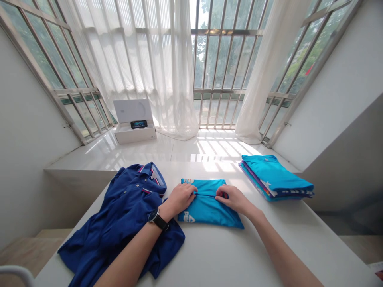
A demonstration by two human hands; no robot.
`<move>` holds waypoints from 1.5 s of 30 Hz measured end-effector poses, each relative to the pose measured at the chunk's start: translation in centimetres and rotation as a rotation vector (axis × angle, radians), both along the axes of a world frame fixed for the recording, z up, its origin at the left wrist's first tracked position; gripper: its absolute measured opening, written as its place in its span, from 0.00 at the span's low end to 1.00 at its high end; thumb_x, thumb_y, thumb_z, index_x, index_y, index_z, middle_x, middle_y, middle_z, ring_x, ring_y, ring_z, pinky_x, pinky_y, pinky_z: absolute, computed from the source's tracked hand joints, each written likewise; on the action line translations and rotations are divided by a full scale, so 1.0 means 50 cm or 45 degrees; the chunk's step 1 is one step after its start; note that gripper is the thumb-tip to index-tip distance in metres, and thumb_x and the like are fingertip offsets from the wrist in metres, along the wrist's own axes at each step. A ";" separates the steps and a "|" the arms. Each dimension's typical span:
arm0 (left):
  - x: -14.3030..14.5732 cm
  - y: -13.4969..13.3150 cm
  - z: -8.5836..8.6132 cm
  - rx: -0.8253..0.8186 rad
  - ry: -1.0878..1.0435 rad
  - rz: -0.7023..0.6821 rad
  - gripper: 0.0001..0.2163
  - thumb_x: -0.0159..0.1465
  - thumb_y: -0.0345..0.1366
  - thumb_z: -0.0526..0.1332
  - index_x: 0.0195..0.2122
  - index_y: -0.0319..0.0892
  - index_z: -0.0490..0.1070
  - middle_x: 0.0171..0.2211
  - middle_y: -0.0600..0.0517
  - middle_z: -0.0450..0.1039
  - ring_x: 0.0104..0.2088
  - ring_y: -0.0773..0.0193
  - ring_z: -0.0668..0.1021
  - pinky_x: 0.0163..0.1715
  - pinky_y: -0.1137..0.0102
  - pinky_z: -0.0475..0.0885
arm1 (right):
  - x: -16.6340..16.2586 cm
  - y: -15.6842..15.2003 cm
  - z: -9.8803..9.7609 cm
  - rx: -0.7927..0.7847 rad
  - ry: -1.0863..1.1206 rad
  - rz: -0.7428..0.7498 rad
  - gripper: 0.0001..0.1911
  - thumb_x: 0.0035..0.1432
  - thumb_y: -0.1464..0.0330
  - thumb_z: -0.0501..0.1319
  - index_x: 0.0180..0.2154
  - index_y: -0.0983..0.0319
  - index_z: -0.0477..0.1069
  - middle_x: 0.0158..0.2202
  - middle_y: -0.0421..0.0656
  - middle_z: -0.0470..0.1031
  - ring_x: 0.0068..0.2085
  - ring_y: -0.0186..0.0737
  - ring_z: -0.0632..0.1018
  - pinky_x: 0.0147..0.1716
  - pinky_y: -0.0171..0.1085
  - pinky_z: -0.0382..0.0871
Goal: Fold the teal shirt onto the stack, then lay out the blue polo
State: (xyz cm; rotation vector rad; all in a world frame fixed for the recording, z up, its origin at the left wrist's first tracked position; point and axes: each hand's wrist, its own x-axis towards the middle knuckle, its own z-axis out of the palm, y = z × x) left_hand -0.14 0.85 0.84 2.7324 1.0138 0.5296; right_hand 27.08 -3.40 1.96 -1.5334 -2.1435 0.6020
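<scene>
The person's forearms (131,251) extend over the white table (215,259); the left hand (180,198) and right hand (233,198) pinch a fold of the bright-blue garment (209,217), lying between a dark-blue polo shirt (119,215) and a stack of folded clothes (277,173).

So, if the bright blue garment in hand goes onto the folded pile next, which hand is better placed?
Probably the right hand: it holds the bright blue garment on the side nearer the folded pile, while the left hand sits farther off, beside the dark blue polo.
</scene>
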 end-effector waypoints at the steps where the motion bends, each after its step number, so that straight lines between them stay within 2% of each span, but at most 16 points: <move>1: 0.001 0.000 0.000 0.008 0.006 0.003 0.09 0.69 0.32 0.56 0.46 0.44 0.74 0.41 0.49 0.77 0.42 0.58 0.76 0.44 0.64 0.68 | -0.001 0.000 -0.001 -0.007 -0.002 0.003 0.08 0.59 0.61 0.62 0.33 0.59 0.74 0.32 0.40 0.74 0.33 0.39 0.74 0.34 0.37 0.66; 5: 0.004 -0.004 0.004 0.006 0.053 -0.007 0.09 0.67 0.31 0.57 0.41 0.45 0.77 0.39 0.50 0.77 0.40 0.58 0.76 0.43 0.65 0.69 | 0.000 0.004 -0.009 -0.026 -0.005 -0.001 0.08 0.59 0.60 0.63 0.32 0.58 0.73 0.32 0.40 0.74 0.34 0.39 0.74 0.34 0.37 0.66; 11: 0.020 -0.031 0.015 0.049 0.155 -0.048 0.06 0.65 0.32 0.59 0.35 0.44 0.77 0.33 0.52 0.76 0.34 0.60 0.76 0.38 0.67 0.71 | -0.006 0.004 -0.016 0.080 -0.068 -0.083 0.08 0.61 0.61 0.59 0.33 0.57 0.74 0.36 0.41 0.74 0.37 0.41 0.75 0.38 0.39 0.67; 13: 0.028 -0.041 0.016 0.131 0.172 -0.039 0.07 0.66 0.32 0.58 0.35 0.43 0.76 0.37 0.50 0.76 0.37 0.59 0.76 0.41 0.65 0.72 | -0.010 0.004 -0.014 0.074 -0.074 -0.084 0.09 0.62 0.61 0.58 0.33 0.56 0.74 0.36 0.41 0.75 0.37 0.42 0.75 0.38 0.39 0.67; 16: 0.035 -0.049 0.018 0.221 0.179 -0.028 0.08 0.67 0.29 0.55 0.38 0.41 0.74 0.47 0.47 0.75 0.43 0.57 0.76 0.48 0.62 0.72 | -0.012 0.004 -0.010 0.065 -0.094 -0.073 0.09 0.62 0.61 0.58 0.33 0.56 0.75 0.35 0.41 0.76 0.37 0.43 0.76 0.39 0.39 0.67; 21: 0.059 -0.065 0.034 0.208 0.213 -0.075 0.13 0.68 0.24 0.50 0.48 0.38 0.71 0.59 0.41 0.68 0.52 0.55 0.75 0.52 0.61 0.71 | -0.012 0.002 -0.003 0.043 -0.125 -0.062 0.10 0.61 0.63 0.58 0.32 0.57 0.76 0.34 0.42 0.77 0.37 0.42 0.76 0.38 0.37 0.67; 22: 0.069 -0.072 0.037 0.185 0.198 -0.072 0.14 0.69 0.26 0.50 0.52 0.37 0.69 0.61 0.39 0.65 0.55 0.53 0.74 0.54 0.60 0.70 | -0.012 0.001 -0.003 0.032 -0.138 -0.063 0.10 0.60 0.63 0.59 0.31 0.58 0.76 0.33 0.42 0.77 0.36 0.42 0.76 0.36 0.37 0.67; 24: 0.093 -0.091 0.039 0.094 0.156 -0.081 0.20 0.70 0.38 0.53 0.62 0.36 0.62 0.65 0.35 0.60 0.62 0.47 0.68 0.58 0.56 0.67 | -0.011 0.000 -0.002 -0.003 -0.167 -0.071 0.09 0.59 0.64 0.60 0.29 0.59 0.75 0.29 0.41 0.77 0.33 0.41 0.75 0.33 0.36 0.65; 26: 0.117 -0.118 0.034 -0.029 0.120 -0.122 0.38 0.66 0.55 0.56 0.68 0.33 0.51 0.67 0.31 0.54 0.65 0.39 0.62 0.60 0.51 0.62 | -0.008 -0.003 0.000 -0.051 -0.167 -0.051 0.09 0.57 0.66 0.60 0.26 0.60 0.74 0.25 0.40 0.76 0.29 0.39 0.74 0.29 0.35 0.63; 28: 0.135 -0.150 0.023 -0.104 0.102 -0.167 0.51 0.58 0.66 0.56 0.70 0.31 0.44 0.68 0.29 0.49 0.67 0.34 0.56 0.63 0.45 0.55 | 0.001 -0.007 0.004 -0.115 -0.098 0.027 0.09 0.54 0.68 0.60 0.23 0.61 0.74 0.22 0.40 0.75 0.27 0.37 0.72 0.27 0.34 0.61; 30: 0.146 -0.185 0.013 -0.110 0.100 -0.178 0.55 0.56 0.70 0.54 0.70 0.28 0.43 0.69 0.27 0.47 0.68 0.33 0.52 0.65 0.42 0.48 | 0.017 -0.012 0.012 -0.246 0.008 0.143 0.07 0.52 0.68 0.62 0.24 0.62 0.76 0.22 0.40 0.75 0.26 0.36 0.72 0.25 0.34 0.61; 33: 0.149 -0.236 0.009 -0.081 0.136 -0.174 0.52 0.59 0.68 0.52 0.70 0.26 0.45 0.69 0.27 0.47 0.69 0.35 0.51 0.66 0.44 0.44 | 0.043 -0.018 0.029 -0.545 0.164 0.263 0.11 0.53 0.62 0.63 0.29 0.63 0.79 0.24 0.41 0.77 0.23 0.35 0.71 0.23 0.33 0.62; 35: 0.143 -0.268 0.010 -0.053 0.166 -0.175 0.48 0.63 0.65 0.50 0.69 0.26 0.47 0.69 0.29 0.48 0.69 0.37 0.51 0.66 0.45 0.45 | 0.055 -0.018 0.041 -0.618 0.295 0.238 0.17 0.55 0.56 0.62 0.35 0.64 0.79 0.27 0.43 0.79 0.23 0.34 0.70 0.21 0.32 0.62; 39: 0.125 -0.329 -0.004 0.135 0.196 -0.222 0.43 0.65 0.60 0.52 0.69 0.26 0.49 0.68 0.30 0.50 0.69 0.37 0.53 0.66 0.45 0.48 | 0.060 -0.015 0.057 -0.493 0.583 0.158 0.24 0.56 0.51 0.63 0.40 0.65 0.77 0.29 0.43 0.77 0.23 0.30 0.66 0.21 0.32 0.59; 43: 0.122 -0.382 -0.059 0.429 0.165 -0.200 0.24 0.70 0.37 0.49 0.64 0.29 0.59 0.64 0.34 0.61 0.65 0.42 0.64 0.61 0.47 0.59 | 0.053 -0.016 0.068 -0.376 0.766 0.104 0.25 0.54 0.49 0.64 0.39 0.65 0.77 0.29 0.42 0.75 0.23 0.28 0.63 0.22 0.33 0.57; 45: 0.128 -0.399 -0.088 0.493 0.077 -0.141 0.18 0.69 0.32 0.50 0.58 0.32 0.67 0.60 0.36 0.69 0.59 0.44 0.71 0.58 0.51 0.64 | 0.054 -0.024 0.075 -0.338 0.822 0.070 0.26 0.53 0.48 0.65 0.39 0.65 0.77 0.29 0.42 0.75 0.22 0.28 0.62 0.22 0.33 0.55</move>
